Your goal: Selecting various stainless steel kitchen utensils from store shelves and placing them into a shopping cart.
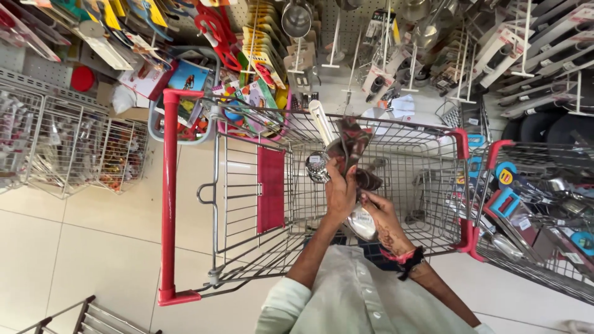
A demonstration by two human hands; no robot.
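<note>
We work over the shopping cart (247, 204). Left hand (339, 193) is clenched round a dark patterned cloth (352, 148), wiping a steel ladle (322, 162); right hand (382, 218) grips a shiny steel utensil (362, 224) at its lower end. Judgement: keep the cloth bunched and support the steel firmly. Cart basket looks nearly bare; the neighbouring cart (544, 210) holds packaged utensils.

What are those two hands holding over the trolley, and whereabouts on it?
The left hand grips a dark patterned cloth around a shiny metal utensil; the right hand holds another shiny metal piece. The exact grip points cannot be told.
</note>
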